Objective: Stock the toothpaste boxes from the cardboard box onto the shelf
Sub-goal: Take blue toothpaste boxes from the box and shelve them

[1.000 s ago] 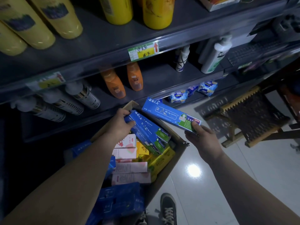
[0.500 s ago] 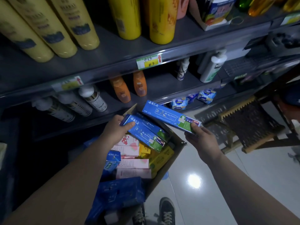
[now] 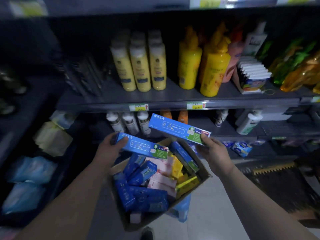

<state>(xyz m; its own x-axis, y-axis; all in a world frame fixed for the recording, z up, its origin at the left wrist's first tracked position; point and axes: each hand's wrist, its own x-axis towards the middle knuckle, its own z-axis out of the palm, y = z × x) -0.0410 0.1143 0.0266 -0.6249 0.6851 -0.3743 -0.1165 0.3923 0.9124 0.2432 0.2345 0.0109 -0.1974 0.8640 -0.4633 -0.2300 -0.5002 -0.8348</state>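
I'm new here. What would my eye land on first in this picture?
Most striking are the two bright blue toothpaste boxes at the centre: the left hand grips the lower box, the right hand holds the higher box. Just beneath them sits an open cardboard box crammed with blue, pink and yellow cartons. Behind, yellow bottles stand in a row on the shelf.

Each hand, left hand [image 3: 110, 149] and right hand [image 3: 213, 153], grips a blue toothpaste box above the cardboard box [image 3: 204, 172].
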